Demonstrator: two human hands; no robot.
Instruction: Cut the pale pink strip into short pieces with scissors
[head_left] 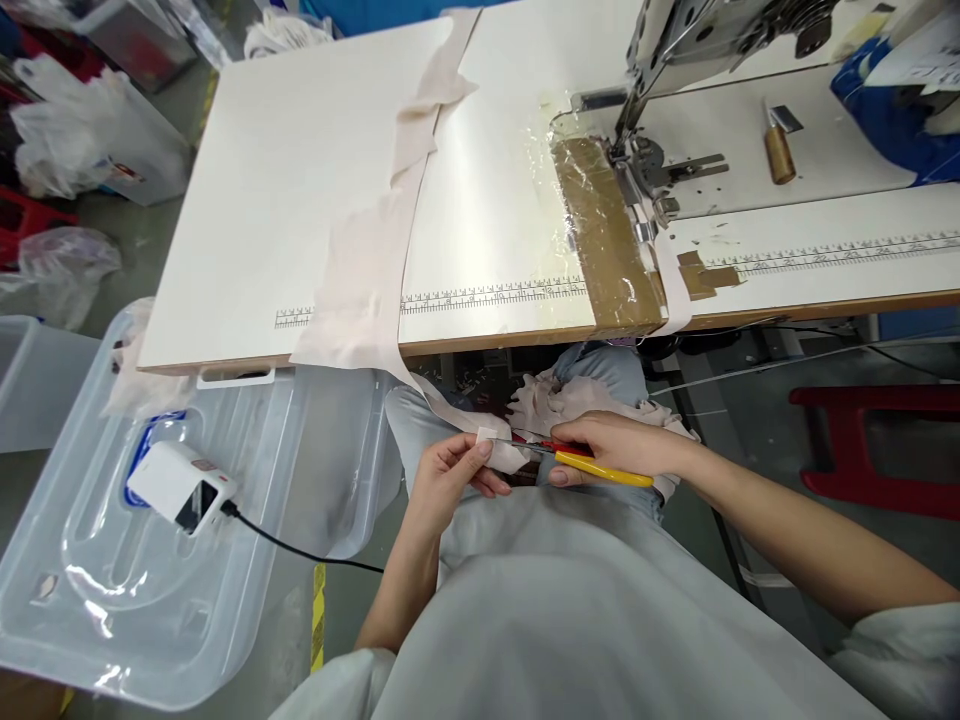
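Note:
My left hand [450, 475] pinches a small pale fabric piece [496, 447] over my lap, fingers closed on it. My right hand [611, 445] grips yellow-and-red thread snips [592, 465], their tip touching that fabric. A long strip of pale pink fabric [379, 250] runs from the white sewing table [262, 200] over its front edge down toward my hands. More bunched pale fabric [555, 395] lies on my knees under the table edge.
A sewing machine [675, 80] stands at the back right, with brown tape [604, 235] on the bed before its needle. A clear plastic bin lid [112, 580] at the left carries a white charger [180, 487] with a black cable. A red stool [877, 440] stands right.

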